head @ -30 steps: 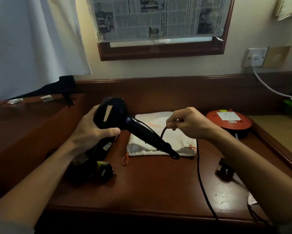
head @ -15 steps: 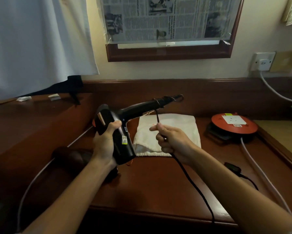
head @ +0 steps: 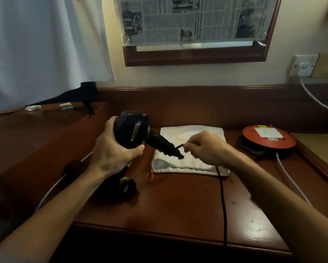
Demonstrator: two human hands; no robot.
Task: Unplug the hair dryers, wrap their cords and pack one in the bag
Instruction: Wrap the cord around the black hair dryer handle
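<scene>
Dryer up, cord pinched!
Left hand (head: 110,154) wraps the black hair dryer (head: 132,130) body; right hand (head: 206,147) nips its cord (head: 223,196) above the white bag (head: 195,149) on the table (head: 178,205).

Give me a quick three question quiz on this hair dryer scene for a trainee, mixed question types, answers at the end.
1. True or false: the left hand holds the black dryer by its body.
2. What does the right hand pinch?
A. the bag's drawstring
B. the cord near the dryer's handle
C. a plug
3. Fill in: the white bag lies flat on the ____, behind the hands.

Key
1. True.
2. B; from that hand the cord runs down over the desk's front edge.
3. Desk.
</scene>
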